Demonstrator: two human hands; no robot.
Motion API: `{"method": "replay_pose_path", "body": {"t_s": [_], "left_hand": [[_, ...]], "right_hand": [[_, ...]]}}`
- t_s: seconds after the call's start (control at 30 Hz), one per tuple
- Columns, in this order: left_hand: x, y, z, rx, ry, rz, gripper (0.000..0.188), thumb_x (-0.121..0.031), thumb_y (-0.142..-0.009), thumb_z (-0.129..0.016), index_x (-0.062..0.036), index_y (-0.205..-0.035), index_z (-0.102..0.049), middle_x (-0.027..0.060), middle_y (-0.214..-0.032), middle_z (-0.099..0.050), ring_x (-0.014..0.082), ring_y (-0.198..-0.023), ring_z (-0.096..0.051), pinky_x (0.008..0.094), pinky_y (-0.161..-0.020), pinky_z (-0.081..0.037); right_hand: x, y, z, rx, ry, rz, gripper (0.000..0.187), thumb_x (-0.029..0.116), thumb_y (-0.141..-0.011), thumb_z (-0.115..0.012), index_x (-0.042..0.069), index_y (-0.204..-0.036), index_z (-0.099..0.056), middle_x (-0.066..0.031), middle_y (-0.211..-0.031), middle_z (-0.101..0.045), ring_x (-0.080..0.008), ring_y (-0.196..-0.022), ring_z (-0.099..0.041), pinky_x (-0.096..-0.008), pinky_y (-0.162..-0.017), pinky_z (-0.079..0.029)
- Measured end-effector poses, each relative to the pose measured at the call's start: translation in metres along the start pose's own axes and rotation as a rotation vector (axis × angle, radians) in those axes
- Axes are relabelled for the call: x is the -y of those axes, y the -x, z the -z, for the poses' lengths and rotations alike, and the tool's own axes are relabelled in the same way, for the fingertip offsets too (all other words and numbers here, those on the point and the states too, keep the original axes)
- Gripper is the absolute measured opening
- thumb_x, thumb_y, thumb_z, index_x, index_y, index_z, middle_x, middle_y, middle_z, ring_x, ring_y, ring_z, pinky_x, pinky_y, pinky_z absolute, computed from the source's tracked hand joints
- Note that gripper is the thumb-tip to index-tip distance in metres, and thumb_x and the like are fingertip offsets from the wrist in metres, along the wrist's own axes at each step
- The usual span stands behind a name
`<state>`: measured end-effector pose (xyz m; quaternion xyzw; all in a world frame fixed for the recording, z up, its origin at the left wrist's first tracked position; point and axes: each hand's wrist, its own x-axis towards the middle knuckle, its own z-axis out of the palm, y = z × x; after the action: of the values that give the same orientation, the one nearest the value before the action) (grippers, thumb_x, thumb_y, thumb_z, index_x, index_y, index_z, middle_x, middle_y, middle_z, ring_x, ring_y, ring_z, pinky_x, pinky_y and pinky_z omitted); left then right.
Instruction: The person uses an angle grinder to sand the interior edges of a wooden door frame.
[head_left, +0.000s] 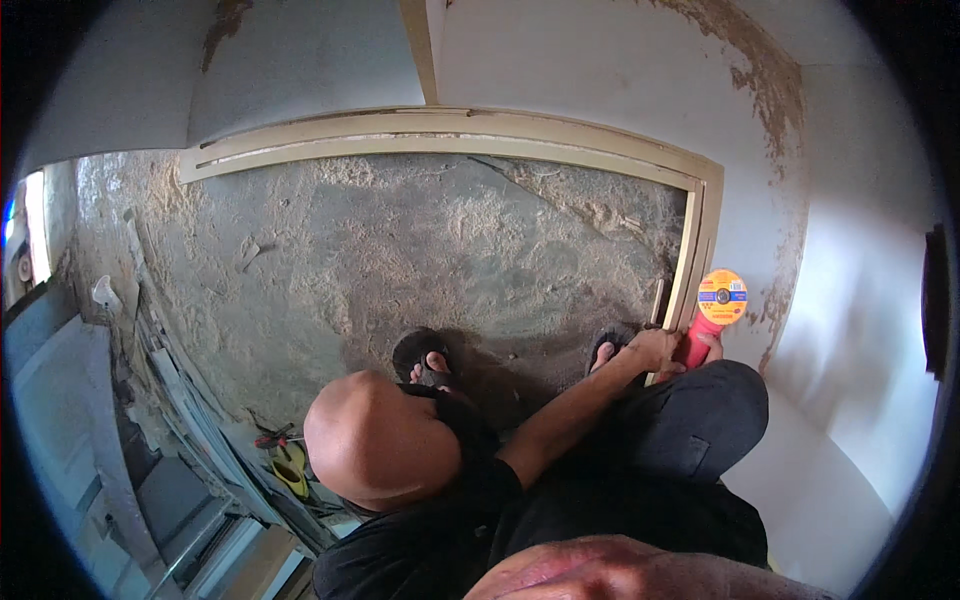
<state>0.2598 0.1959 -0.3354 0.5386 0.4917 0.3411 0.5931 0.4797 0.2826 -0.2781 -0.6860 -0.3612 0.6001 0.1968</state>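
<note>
Plainly, the work belonged to a crouching co-worker in black, whose hand (655,350) was wrapped tight round the red body of a grinder (697,345), its round yellow-and-orange disc (722,297) standing up just beside the upright of a pale wooden door frame (700,240) lying on the floor (400,250). The likeliest trouble was the disc catching the frame's edge and kicking back. The foot in an open sandal (606,348) sat just beside the gripping hand, bare toes showing, and no guard could be seen round the disc. Sawdust lay thick over the concrete, so a slip of the other sandalled foot (425,365) also looked possible. Much was hard to read. The co-worker's second hand was hidden behind the bent knee and body, and whether the disc was spinning could not be told. The wearer's own hands did not show; only a blurred skin-coloured shape (600,570) crossed the lower edge, and their fingers could not be judged. Clutter with a yellow object (290,468) at lower left stayed indistinct.
</note>
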Motion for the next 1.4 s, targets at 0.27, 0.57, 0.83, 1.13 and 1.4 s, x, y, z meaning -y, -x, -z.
{"method": "replay_pose_path", "body": {"t_s": [0.27, 0.57, 0.83, 1.13, 1.4], "left_hand": [[-0.02, -0.025, 0.111, -0.424, 0.33, 0.065, 0.041, -0.042, -0.095, -0.067, -0.0056, -0.114, -0.069, 0.0167, -0.099, -0.073, 0.0368, -0.088, -0.072, 0.0455, -0.08, -0.058], [-0.004, -0.043, 0.081, -0.289, 0.221, -0.046, 0.058, -0.049, -0.091, -0.068, -0.0015, -0.123, -0.061, 0.0215, -0.105, -0.07, 0.0405, -0.098, -0.07, 0.0486, -0.085, -0.057], [-0.005, -0.041, 0.018, -0.258, -0.038, -0.17, 0.084, -0.063, -0.088, -0.064, 0.0041, -0.137, -0.049, 0.0227, -0.132, -0.056, 0.0397, -0.125, -0.058, 0.0476, -0.102, -0.052], [-0.007, -0.05, -0.002, -0.312, -0.275, -0.222, 0.09, -0.071, -0.085, -0.06, 0.0007, -0.138, -0.051, 0.0169, -0.13, -0.055, 0.0336, -0.122, -0.057, 0.0503, -0.094, -0.051], [0.008, -0.043, -0.002, -0.274, -0.306, -0.185, 0.08, -0.07, -0.083, -0.066, -0.0046, -0.127, -0.06, 0.0172, -0.115, -0.061, 0.0382, -0.102, -0.061, 0.0511, -0.089, -0.049]], "right_hand": [[-0.019, -0.014, 0.032, -0.004, -0.072, -0.063, 0.06, 0.012, -0.079, -0.071, 0.003, -0.135, -0.053, -0.0132, -0.116, -0.066, -0.0291, -0.093, -0.07, -0.0411, -0.082, -0.061], [-0.022, -0.03, 0.05, 0.015, -0.1, -0.108, 0.06, 0.014, -0.079, -0.071, 0.003, -0.135, -0.054, -0.0134, -0.116, -0.066, -0.0294, -0.094, -0.07, -0.0414, -0.083, -0.061], [-0.039, -0.046, 0.071, 0.052, -0.152, -0.111, 0.06, 0.015, -0.079, -0.071, 0.003, -0.135, -0.054, -0.0135, -0.117, -0.066, -0.0296, -0.095, -0.07, -0.0417, -0.084, -0.06], [-0.086, -0.081, 0.09, 0.209, -0.306, -0.036, 0.06, 0.017, -0.08, -0.071, 0.002, -0.135, -0.054, -0.0136, -0.117, -0.066, -0.0299, -0.096, -0.07, -0.0421, -0.085, -0.06], [-0.051, -0.069, 0.024, 0.288, -0.254, -0.114, 0.063, 0.025, -0.086, -0.071, -0.004, -0.139, -0.055, -0.02, -0.114, -0.071, -0.0313, -0.096, -0.073, -0.0433, -0.093, -0.059]]}}
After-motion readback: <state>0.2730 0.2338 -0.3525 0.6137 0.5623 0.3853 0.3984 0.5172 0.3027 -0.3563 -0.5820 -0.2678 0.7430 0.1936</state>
